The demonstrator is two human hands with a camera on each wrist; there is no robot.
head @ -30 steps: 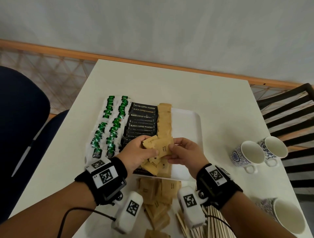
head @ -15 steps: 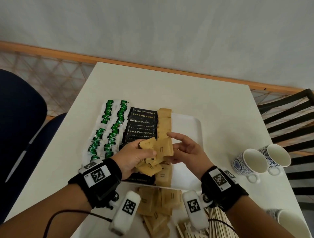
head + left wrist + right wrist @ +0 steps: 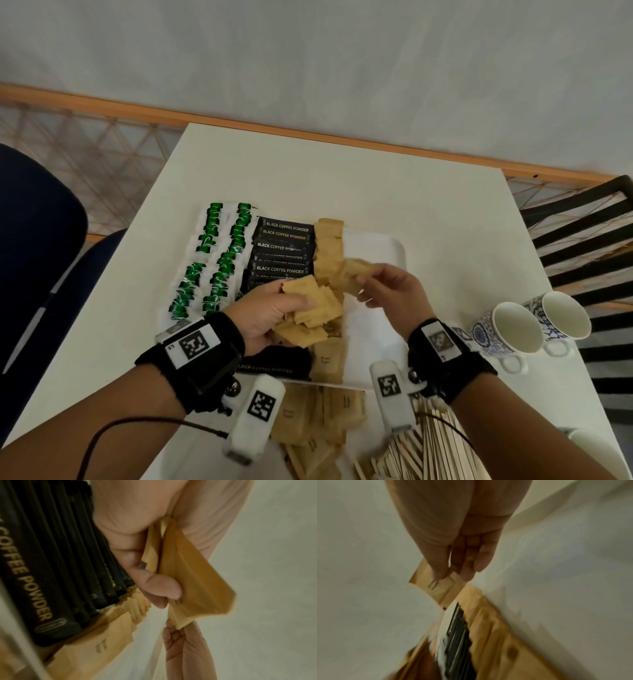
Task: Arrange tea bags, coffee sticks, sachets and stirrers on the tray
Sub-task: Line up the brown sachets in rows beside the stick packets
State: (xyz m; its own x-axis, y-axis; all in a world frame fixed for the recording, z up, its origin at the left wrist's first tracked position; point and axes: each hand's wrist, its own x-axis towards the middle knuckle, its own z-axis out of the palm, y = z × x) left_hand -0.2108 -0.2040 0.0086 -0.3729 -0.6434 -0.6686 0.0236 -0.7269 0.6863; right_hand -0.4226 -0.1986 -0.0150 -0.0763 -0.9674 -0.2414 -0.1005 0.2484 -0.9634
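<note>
Left hand (image 3: 270,308): grips a fan of sachets (image 3: 313,306).
Right hand (image 3: 390,291): pinches one sachet (image 3: 356,269), nearer the row (image 3: 329,250).
Row: runs away along the tray (image 3: 383,250), left of the right grip.

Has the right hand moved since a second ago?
Yes. The right hand, pinching one brown sachet, pulled rightward from the left hand, over the tray.

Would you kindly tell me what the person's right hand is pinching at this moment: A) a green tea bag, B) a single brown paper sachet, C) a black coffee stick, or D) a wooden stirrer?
B: the right hand pinches one brown paper sachet above the white tray, thumb and fingertips closed on its edge in the right wrist view.
</note>
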